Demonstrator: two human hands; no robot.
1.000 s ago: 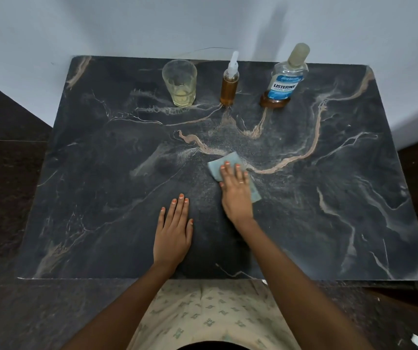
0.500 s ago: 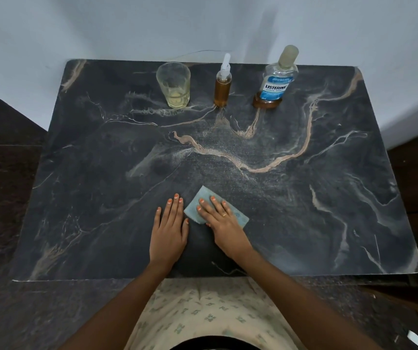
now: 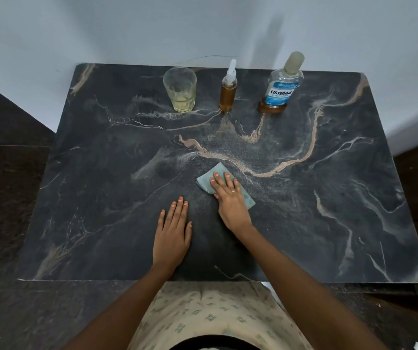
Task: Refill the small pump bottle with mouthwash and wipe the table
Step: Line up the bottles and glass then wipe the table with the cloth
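Cloth (image 3: pixel 218 169) and right hand (image 3: pixel 230 200) sit farther up the counter (image 3: pixel 329 198) vs 0.5 s ago, toward the ctr and away from the left hand (image 3: pixel 172 233). Before, the cloth's corner was just beside the left fingertips; now there's a clear gap. Left hand hasn't shifted: palm down near the front edge, fingers straight and together, gripping nothing. Right fingers are also straight, pressed flat on the cloth, not curled round it. Cloth is pale blue-green and lies flat, w/ one corner showing past the fingertips and another out to the right of the hand.

Back row is unchanged along the far edge. Glass (image 3: pixel 180 89) has a bit of pale yellow liquid in the btm. Pump bottle (image 3: pixel 228 89) stands to its right, amber liquid nearly to the neck, white pump on. Mouthwash bottle (image 3: pixel 282 87) is farther right, capped, w/ only a thin amber layer at the btm. All three are upright, apart from each other and well apart from the hands.

Counter is dark marble-look w/ tan and white veins. Pale wall (image 3: pixel 152 26) behind, dark floor (image 3: pixel 5 198) on both sides.
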